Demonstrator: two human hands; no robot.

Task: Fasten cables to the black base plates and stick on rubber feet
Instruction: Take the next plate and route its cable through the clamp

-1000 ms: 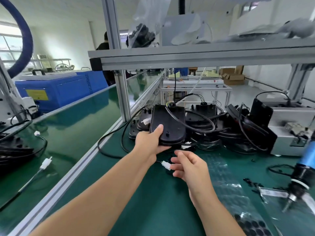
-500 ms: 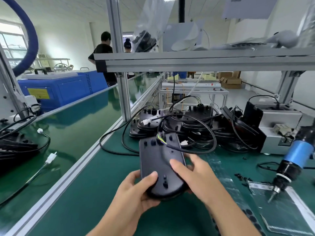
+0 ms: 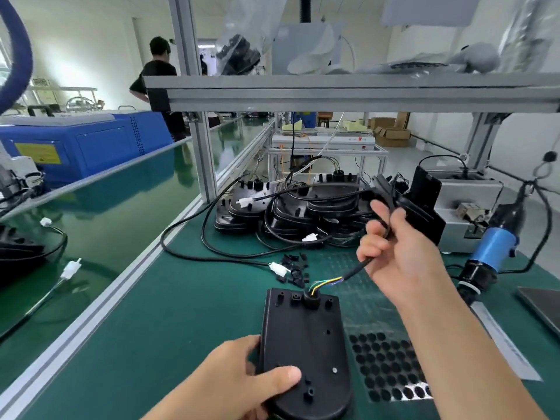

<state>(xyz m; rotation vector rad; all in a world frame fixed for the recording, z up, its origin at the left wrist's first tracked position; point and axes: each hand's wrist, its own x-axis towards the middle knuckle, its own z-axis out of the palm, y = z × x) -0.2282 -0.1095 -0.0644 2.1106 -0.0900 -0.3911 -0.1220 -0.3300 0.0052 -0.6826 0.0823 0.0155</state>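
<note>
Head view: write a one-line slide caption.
Left hand steadies a black base plate on the green mat while the right hand holds its cable.

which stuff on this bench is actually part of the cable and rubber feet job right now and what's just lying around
In use: black base plate under the left hand; its black cable in the right hand; sheet of rubber feet; small black clips.

Lying about: stacked base plates; blue electric screwdriver; grey metal box.

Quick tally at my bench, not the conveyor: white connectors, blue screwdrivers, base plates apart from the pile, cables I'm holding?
White connectors in plain view: 3
Blue screwdriver: 1
Lone base plate: 1
Held cable: 1
Total: 6
</note>
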